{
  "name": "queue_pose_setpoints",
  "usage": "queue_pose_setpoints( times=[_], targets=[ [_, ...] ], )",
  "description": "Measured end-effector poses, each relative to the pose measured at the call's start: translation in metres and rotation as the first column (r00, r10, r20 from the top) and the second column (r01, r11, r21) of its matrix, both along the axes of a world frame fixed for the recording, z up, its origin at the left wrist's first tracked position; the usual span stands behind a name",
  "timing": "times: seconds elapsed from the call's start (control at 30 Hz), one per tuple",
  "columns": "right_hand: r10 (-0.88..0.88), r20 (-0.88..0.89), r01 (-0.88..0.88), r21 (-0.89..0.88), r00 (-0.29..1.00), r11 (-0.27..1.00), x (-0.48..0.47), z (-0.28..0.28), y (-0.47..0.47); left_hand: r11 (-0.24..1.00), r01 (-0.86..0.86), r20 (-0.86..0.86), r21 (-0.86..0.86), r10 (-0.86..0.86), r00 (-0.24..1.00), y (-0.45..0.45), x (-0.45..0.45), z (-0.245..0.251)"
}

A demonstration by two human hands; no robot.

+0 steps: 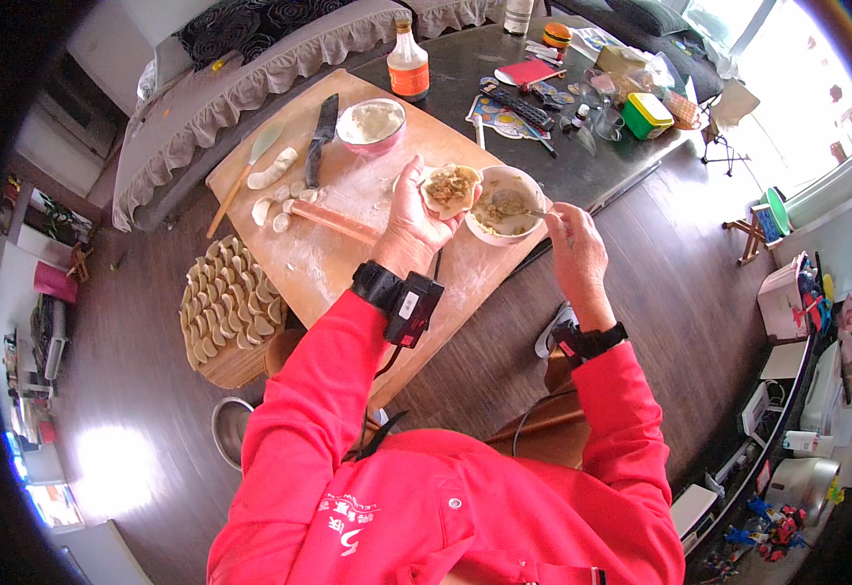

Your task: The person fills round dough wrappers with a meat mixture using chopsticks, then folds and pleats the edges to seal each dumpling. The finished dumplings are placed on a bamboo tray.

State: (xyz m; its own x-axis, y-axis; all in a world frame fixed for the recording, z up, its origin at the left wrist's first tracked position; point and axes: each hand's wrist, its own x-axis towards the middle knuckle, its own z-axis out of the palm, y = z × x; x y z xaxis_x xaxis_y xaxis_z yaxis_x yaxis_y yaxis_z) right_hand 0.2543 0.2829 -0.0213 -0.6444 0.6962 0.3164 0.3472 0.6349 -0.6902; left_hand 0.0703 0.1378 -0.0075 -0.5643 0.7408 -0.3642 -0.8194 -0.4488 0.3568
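Observation:
In the palm of my left hand (419, 223) rests a round dumpling wrapper (432, 207) with a mound of chopped filling (451, 186) on it. My right hand (578, 245) grips the handle of a metal spoon (536, 213), whose bowl end sits among the filling inside a white bowl (479, 228). That bowl stands at the right side of a floured wooden board (462, 285). A rolling pin (334, 221) lies left of my left hand, partly hidden by it. Small dough pieces (281, 222) and a dough roll (272, 168) lie further left.
Also on the board are a black-handled knife (316, 146), a pink bowl of flour (372, 145) and a long-handled spatula (239, 183). Behind stands a bottle (407, 66). Rows of folded dumplings (228, 300) cover a round tray at lower left, near a metal basin (230, 431).

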Motion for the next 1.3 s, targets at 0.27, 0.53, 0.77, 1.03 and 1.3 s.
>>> queue_pose_setpoints(
  times=[0.27,0.53,0.77,1.03,1.3],
  targets=[
    [0.302,-0.011,-0.258,0.494,0.953,0.830,0.009,0.037,-0.053,0.988,0.074,-0.022,0.137,-0.072,0.997,-0.020,0.025,0.004],
    [0.328,0.185,-0.376,0.505,0.926,0.777,0.002,0.041,-0.102,0.998,0.017,0.049,0.060,-0.020,0.999,-0.041,0.054,0.010],
    [0.353,0.131,-0.372,0.466,0.927,0.803,-0.001,0.042,-0.102,0.964,0.174,0.066,0.200,-0.191,0.979,-0.063,0.060,-0.001],
    [0.481,0.092,-0.478,0.374,0.872,0.795,0.004,0.046,-0.105,0.940,0.222,0.049,0.260,-0.242,0.969,-0.078,0.062,-0.012],
    [0.483,0.155,-0.498,0.439,0.862,0.748,0.008,0.040,-0.104,0.974,0.198,0.002,0.107,-0.200,0.980,-0.088,0.069,0.011]
  ],
)
